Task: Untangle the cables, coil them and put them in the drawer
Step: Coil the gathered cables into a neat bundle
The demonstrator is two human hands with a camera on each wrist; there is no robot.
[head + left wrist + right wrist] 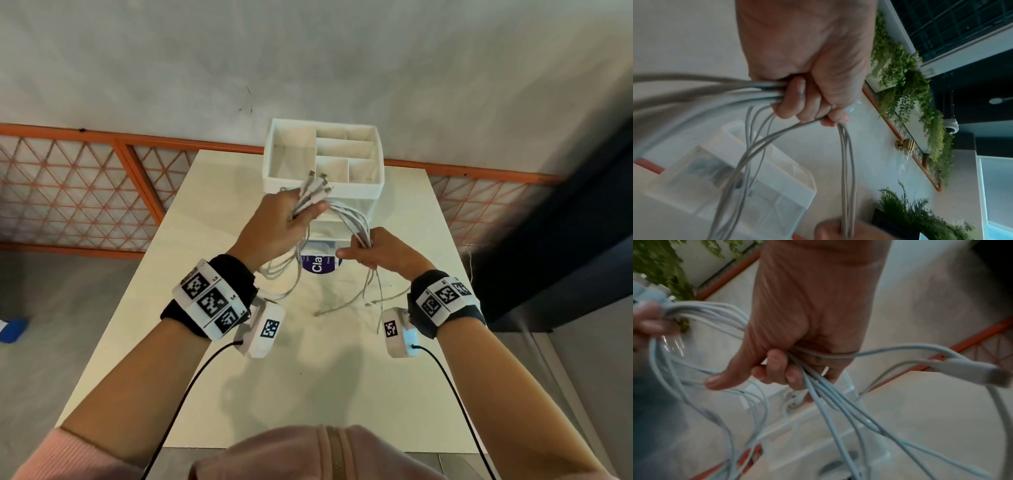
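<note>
A bundle of several white cables [346, 214] hangs above the table in front of the white drawer unit [356, 205]. My left hand [284, 222] grips the plug ends [317, 190], which stick out past its fingers. My right hand [376, 251] grips the same strands lower down, and loose tails [373, 294] fall to the tabletop. In the left wrist view my curled fingers [797, 100] clamp the cables [756, 139]. In the right wrist view the cables [830, 405] pass under my fingers [777, 366], and one plug [978, 371] dangles at right.
A white divided organiser tray [274, 161] sits on top of the drawer unit at the far edge of the pale table [308, 394]. A lower drawer with a blue-labelled item [320, 265] shows between my hands. An orange lattice railing [85, 192] runs behind.
</note>
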